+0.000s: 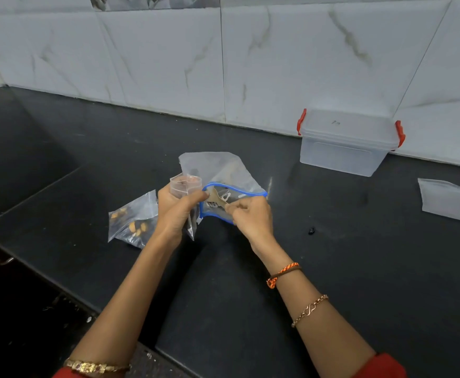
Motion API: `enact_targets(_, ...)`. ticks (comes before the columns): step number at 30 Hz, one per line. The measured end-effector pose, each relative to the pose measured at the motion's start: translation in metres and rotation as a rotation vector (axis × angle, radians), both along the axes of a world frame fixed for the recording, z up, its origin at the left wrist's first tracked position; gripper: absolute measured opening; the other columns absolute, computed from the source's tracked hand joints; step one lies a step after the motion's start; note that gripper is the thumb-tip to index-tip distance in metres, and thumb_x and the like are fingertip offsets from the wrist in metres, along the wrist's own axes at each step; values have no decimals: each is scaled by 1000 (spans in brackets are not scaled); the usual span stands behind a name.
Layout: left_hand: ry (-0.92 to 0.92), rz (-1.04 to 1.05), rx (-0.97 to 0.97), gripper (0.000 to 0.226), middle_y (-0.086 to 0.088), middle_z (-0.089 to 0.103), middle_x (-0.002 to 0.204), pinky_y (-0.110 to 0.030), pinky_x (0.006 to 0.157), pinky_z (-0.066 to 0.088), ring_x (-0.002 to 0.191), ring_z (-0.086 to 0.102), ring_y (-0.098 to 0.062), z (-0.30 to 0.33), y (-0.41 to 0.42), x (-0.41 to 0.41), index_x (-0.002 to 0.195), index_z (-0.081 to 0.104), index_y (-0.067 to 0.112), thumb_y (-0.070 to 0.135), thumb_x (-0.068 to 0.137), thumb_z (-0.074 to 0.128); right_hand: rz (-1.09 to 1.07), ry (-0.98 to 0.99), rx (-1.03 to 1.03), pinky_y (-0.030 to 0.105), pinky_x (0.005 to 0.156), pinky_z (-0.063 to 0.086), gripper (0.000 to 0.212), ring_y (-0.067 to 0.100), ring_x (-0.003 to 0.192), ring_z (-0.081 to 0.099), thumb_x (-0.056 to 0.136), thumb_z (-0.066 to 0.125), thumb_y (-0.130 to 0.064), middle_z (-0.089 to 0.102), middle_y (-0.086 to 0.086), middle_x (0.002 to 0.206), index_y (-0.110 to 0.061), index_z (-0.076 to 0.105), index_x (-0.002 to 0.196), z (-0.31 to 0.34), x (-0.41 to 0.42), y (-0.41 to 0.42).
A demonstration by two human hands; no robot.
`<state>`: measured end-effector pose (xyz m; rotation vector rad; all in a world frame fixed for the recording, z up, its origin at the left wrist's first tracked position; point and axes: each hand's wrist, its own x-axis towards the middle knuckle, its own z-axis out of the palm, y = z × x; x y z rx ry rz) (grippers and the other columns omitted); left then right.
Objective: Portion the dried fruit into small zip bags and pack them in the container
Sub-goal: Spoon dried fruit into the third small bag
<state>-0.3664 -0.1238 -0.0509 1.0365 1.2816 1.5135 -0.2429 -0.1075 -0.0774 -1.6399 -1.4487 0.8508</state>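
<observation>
- We grip a small zip bag [186, 186] upright in our left hand [175, 211], its mouth open.
- Our right hand [252, 216] pinches the blue-edged mouth of the large fruit bag [223, 170] lying on the dark counter [332, 255].
- A filled small bag [134, 219] lies just left of our hands.
- The lidded container [346, 144] stands against the wall, with an empty bag [444, 200] to its right.
</observation>
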Motion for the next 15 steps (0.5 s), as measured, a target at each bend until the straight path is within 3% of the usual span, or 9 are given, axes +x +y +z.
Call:
enact_targets(2, 11, -1, -9, 20, -13, 66, 79, -25, 61, 55, 71, 69, -18, -2, 1, -2, 88, 57, 7, -7, 76, 64, -8, 103, -54, 40, 64, 53, 22, 29, 65, 60, 84, 61, -15, 65, 16, 71, 5, 69, 80, -3, -2, -1)
enact_targets(5, 36, 7, -23, 24, -18, 66, 91, -29, 68, 58, 84, 67, -27, -2, 1, -3, 92, 55, 9, -4, 76, 67, 8, 287, -145, 25, 48, 38, 16, 12, 51, 46, 85, 62, -15, 52, 2, 55, -5, 68, 74, -4, -2, -3)
enact_targets(10, 168, 41, 17, 25, -8, 63, 84, -22, 63, 55, 80, 64, -21, 2, 2, -7, 84, 56, 17, -3, 75, 68, 4, 508, -244, 15, 35, 29, 18, 7, 42, 36, 89, 59, -13, 45, 0, 52, -8, 63, 73, 7, 4, -9)
enact_targets(15, 247, 53, 67, 29, 3, 59, 80, -10, 58, 51, 74, 60, -9, 6, -2, -7, 80, 55, 22, -2, 75, 70, -4, 535, -252, 14, 35, 29, 17, 6, 41, 35, 89, 59, -12, 45, 0, 53, -7, 64, 74, 16, 13, -14)
